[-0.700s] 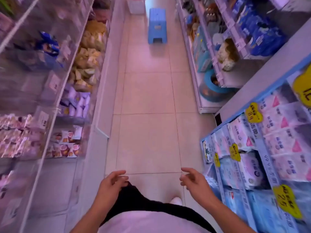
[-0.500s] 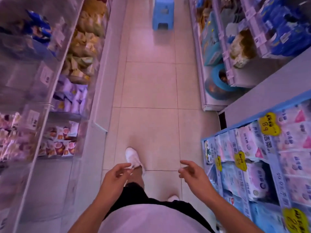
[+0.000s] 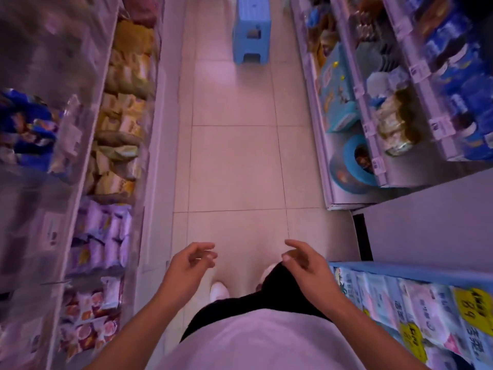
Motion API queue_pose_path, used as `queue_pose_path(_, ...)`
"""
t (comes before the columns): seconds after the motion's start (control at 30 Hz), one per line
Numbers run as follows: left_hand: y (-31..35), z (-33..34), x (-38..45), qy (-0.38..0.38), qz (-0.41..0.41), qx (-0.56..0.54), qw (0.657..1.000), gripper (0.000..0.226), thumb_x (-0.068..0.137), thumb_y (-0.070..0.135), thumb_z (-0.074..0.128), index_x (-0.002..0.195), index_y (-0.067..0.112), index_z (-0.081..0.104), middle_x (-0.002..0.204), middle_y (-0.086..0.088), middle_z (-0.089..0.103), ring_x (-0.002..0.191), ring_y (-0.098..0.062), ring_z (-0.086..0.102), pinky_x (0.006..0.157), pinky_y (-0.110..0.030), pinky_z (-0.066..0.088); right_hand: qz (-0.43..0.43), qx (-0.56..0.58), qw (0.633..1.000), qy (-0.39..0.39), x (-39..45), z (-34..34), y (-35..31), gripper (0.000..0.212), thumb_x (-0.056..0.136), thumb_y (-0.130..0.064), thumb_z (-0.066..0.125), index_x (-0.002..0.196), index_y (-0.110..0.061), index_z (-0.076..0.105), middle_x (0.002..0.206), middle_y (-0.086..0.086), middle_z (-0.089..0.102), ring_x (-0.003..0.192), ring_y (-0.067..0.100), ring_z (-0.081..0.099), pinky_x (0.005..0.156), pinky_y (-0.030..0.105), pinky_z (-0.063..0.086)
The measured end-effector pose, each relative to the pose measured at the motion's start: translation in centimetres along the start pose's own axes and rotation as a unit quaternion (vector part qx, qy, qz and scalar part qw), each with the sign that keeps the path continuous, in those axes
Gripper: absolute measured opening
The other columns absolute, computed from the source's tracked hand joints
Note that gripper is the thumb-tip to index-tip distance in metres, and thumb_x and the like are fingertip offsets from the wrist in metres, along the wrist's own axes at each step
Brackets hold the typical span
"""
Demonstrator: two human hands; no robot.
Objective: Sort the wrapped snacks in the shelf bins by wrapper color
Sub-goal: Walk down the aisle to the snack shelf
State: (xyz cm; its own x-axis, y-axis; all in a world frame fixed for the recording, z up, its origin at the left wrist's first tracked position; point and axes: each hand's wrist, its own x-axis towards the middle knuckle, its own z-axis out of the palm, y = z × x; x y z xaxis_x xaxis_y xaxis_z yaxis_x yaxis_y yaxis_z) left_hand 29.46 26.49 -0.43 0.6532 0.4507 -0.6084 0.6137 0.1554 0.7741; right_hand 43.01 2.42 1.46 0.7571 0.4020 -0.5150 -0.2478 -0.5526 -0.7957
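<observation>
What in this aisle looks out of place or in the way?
The blue plastic stool stands in the middle of the tiled walkway, far ahead, where a person could trip on it. Both the left hand and right hand are empty, with loosely curled fingers. The bin snacks are too blurred to judge.

Blue stool nearer than before.

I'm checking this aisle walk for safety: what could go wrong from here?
The blue plastic step stool stands in the middle of the tiled aisle ahead; walking on, the person might trip on it. Both the left hand and right hand are empty, away from the clear shelf bins. The yellow-wrapped snacks look blurred, so colours could be misjudged.
</observation>
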Motion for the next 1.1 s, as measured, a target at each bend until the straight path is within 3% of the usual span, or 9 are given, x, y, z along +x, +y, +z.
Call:
queue_pose_path(0.1, 3.7, -0.1, 4.9, 0.009, -0.009, 0.005, 1.000, 0.019, 0.094, 0.006, 0.062, 0.106, 0.018, 0.069, 0.095, -0.006, 0.075, 0.084, -0.019, 0.072, 0.077, -0.022, 0.051, 0.005, -0.004, 1.000, -0.007, 5.8, -1.0, -2.3, 0.028, 0.093, -0.018, 0.065, 0.119, -0.028, 0.063, 0.094, -0.010, 0.071, 0.085, -0.006, 0.065, 0.071, 0.004, 0.044)
queue_pose_path(0.33, 14.4, 2.3, 14.7, 0.061, -0.012, -0.011, 0.998, 0.017, 0.095, 0.015, 0.063, 0.108, 0.024, 0.068, 0.099, 0.000, 0.075, 0.088, -0.014, 0.072, 0.086, -0.031, 0.053, -0.012, -0.035, 0.996, -0.078, 20.0, -5.6, -8.3, 0.027, 0.093, -0.018, 0.063, 0.118, -0.029, 0.064, 0.094, -0.006, 0.071, 0.085, 0.002, 0.065, 0.076, 0.014, 0.048)
queue_pose_path(0.47, 19.6, 3.1, 19.7, 0.068, -0.016, -0.023, 0.997, 0.018, 0.094, 0.015, 0.065, 0.107, 0.026, 0.069, 0.098, 0.004, 0.076, 0.091, -0.008, 0.071, 0.087, -0.022, 0.051, -0.021, -0.066, 0.992, -0.103, 27.2, -8.0, -12.7, 0.026, 0.093, -0.022, 0.063, 0.116, -0.035, 0.062, 0.096, -0.011, 0.070, 0.090, -0.002, 0.064, 0.076, 0.007, 0.046)
queue_pose_path(0.6, 23.4, 2.1, 25.9, 0.087, -0.025, -0.032, 0.995, 0.019, 0.093, 0.015, 0.065, 0.103, 0.030, 0.070, 0.099, 0.003, 0.075, 0.093, -0.012, 0.071, 0.089, -0.030, 0.054, -0.024, -0.074, 0.991, -0.108, 34.4, -8.7, -16.9, 0.025, 0.093, -0.022, 0.064, 0.114, -0.036, 0.063, 0.093, -0.013, 0.070, 0.089, -0.002, 0.064, 0.074, 0.009, 0.047)
queue_pose_path(0.73, 27.0, 0.4, 33.7, 0.070, -0.026, -0.024, 0.997, 0.018, 0.094, 0.015, 0.064, 0.103, 0.029, 0.069, 0.102, -0.001, 0.073, 0.095, -0.019, 0.069, 0.090, -0.037, 0.054, -0.030, -0.094, 0.989, -0.106, 42.1, -7.9, -21.2, 0.025, 0.093, -0.025, 0.064, 0.115, -0.038, 0.062, 0.092, -0.017, 0.069, 0.091, -0.003, 0.063, 0.075, 0.008, 0.047)
queue_pose_path(0.83, 30.4, -1.7, 39.5, 0.052, -0.031, -0.014, 0.998, 0.017, 0.094, 0.015, 0.065, 0.105, 0.027, 0.068, 0.101, -0.001, 0.073, 0.092, -0.016, 0.070, 0.084, -0.023, 0.053, -0.020, -0.115, 0.988, -0.100, 47.1, -7.3, -24.8, 0.026, 0.093, -0.028, 0.062, 0.113, -0.045, 0.059, 0.093, -0.024, 0.067, 0.093, -0.006, 0.061, 0.073, 0.005, 0.047)
queue_pose_path(0.93, 35.0, -3.9, 44.9, 0.029, -0.011, -0.014, 0.999, 0.017, 0.094, 0.014, 0.065, 0.105, 0.026, 0.069, 0.099, 0.001, 0.074, 0.093, -0.015, 0.070, 0.076, -0.012, 0.051, -0.017, -0.121, 0.987, -0.101, 52.0, -6.9, -29.0, 0.028, 0.093, -0.030, 0.062, 0.119, -0.041, 0.059, 0.096, -0.020, 0.068, 0.094, -0.005, 0.062, 0.082, 0.014, 0.052)
queue_pose_path(1.03, 39.6, -5.9, 50.2, 0.010, -0.013, 0.012, 1.000, 0.017, 0.095, 0.013, 0.063, 0.106, 0.026, 0.067, 0.103, 0.002, 0.073, 0.097, -0.015, 0.068, 0.087, -0.023, 0.052, -0.008, -0.102, 0.991, -0.089, 56.9, -7.0, -32.7, 0.030, 0.093, -0.030, 0.062, 0.120, -0.041, 0.058, 0.100, -0.017, 0.068, 0.095, -0.004, 0.063, 0.081, 0.013, 0.052)
queue_pose_path(1.1, 42.3, -6.7, 53.5, 0.010, -0.012, 0.011, 1.000, 0.018, 0.094, 0.011, 0.063, 0.105, 0.024, 0.067, 0.102, 0.000, 0.073, 0.095, -0.017, 0.068, 0.084, -0.021, 0.052, -0.002, -0.088, 0.993, -0.078, 60.0, -7.2, -34.6, 0.030, 0.092, -0.025, 0.063, 0.119, -0.039, 0.060, 0.098, -0.017, 0.070, 0.094, -0.003, 0.065, 0.082, 0.015, 0.052)
